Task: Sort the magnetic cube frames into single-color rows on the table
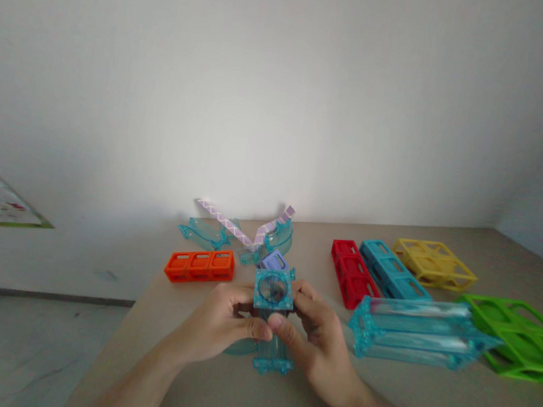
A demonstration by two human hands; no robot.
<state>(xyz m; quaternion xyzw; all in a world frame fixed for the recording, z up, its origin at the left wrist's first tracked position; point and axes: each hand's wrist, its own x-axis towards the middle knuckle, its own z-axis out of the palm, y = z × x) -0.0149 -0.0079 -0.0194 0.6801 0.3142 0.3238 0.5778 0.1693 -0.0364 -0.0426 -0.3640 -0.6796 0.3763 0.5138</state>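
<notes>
Both my hands grip one clear blue plastic toy tube piece [273, 290] with a square end and a round opening, held upright above the table. My left hand [219, 321] closes on its left side, thumb across the front. My right hand [316, 334] closes on the right side, its thumb nearly touching the other. Below the thumbs, another clear blue tube part [272, 364] shows; I cannot tell whether it is joined to the held piece. A small lavender block [273, 260] sits just behind the hands.
On the table [217, 405] lie an orange block strip [200, 265], a red one [353, 274], a blue one [393, 270], a yellow frame [435, 263], a green frame [525, 340] and a large clear blue tube [422, 332]. Lilac strips [228, 223] lie near the wall [288, 84].
</notes>
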